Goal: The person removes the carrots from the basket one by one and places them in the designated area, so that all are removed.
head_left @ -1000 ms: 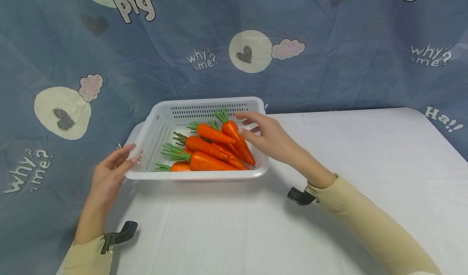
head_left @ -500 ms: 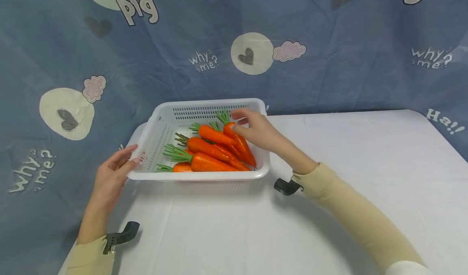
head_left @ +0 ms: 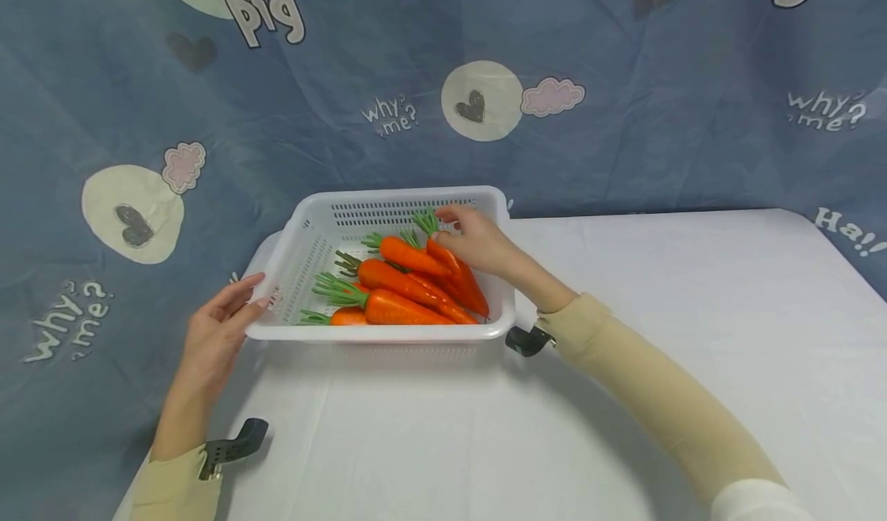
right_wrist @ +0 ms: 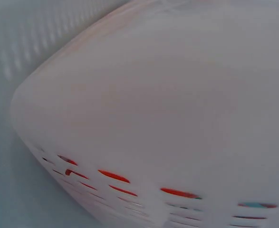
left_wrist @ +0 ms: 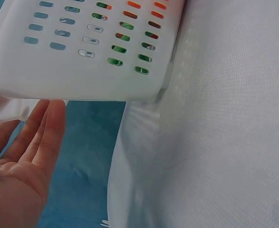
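A white slotted plastic basket [head_left: 388,334] holds several orange carrots with green tops. My left hand [head_left: 211,340] holds its left rim, the thumb over the edge and the fingers against the outer side. In the left wrist view, the fingertips of that left hand [left_wrist: 23,156] meet the underside of the basket's rim [left_wrist: 68,90]. At the basket's right side, my right hand [head_left: 478,240] reaches over the rim and pinches the rightmost carrot [head_left: 471,286] near its green top. The right wrist view is filled by the blurred outer wall of the basket [right_wrist: 153,118]; no fingers appear there.
The basket stands at the back left of a table with a white cloth [head_left: 416,429]. Behind the table hangs a blue printed curtain [head_left: 589,151], close to the basket's far rim. A second carrot [head_left: 409,255] lies against the pinched one.
My right hand has moved left and in over the basket, its thumb and fingers coming onto the rightmost carrot's top. The left hand keeps its place at the rim.
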A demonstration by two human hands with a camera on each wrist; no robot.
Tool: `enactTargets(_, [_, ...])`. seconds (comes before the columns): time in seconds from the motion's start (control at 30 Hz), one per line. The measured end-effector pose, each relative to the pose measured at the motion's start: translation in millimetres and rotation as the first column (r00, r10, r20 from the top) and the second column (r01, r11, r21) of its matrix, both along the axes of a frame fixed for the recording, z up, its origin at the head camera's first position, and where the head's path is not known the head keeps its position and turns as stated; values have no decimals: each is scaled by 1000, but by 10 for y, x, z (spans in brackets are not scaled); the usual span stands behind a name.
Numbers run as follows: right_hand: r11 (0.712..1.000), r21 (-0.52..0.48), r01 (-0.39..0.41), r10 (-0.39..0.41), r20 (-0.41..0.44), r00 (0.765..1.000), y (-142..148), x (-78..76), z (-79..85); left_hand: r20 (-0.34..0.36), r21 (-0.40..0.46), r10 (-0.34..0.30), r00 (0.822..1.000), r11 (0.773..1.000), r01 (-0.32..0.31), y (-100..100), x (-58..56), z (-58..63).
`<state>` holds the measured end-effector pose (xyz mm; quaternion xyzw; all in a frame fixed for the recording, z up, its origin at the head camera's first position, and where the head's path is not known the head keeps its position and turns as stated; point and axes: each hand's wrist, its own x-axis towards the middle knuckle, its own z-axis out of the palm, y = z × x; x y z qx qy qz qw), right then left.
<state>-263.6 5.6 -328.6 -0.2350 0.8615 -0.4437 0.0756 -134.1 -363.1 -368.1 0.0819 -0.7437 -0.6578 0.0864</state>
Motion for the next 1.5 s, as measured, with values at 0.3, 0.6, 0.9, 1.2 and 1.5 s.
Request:
enactTargets(0.3, [995,94,39,-43,36,998,-60,-61,-21,-13,36,-15,1000,999,16,6,-10,-24])
enactTargets(0.6, [991,132,-11,0,84,996,-96,-80,-72,-3,0,-4,1000,1000,4,43,-18,-38])
enactTargets(0.9, [996,83,-39,28,134,991,-111,-94,-78,3,-8,-3,1000,1000,3,51,-5,-7])
enactTargets(1.2, [999,26,-43,34,263,964,-131,-89,-80,7,-5,-8,1000,1000,8,47,25,2])
enactTargets(1.5, [999,1,-37,35,254,967,-166,-53,-50,-16,-3,2,1000,1000,-2,50,41,3])
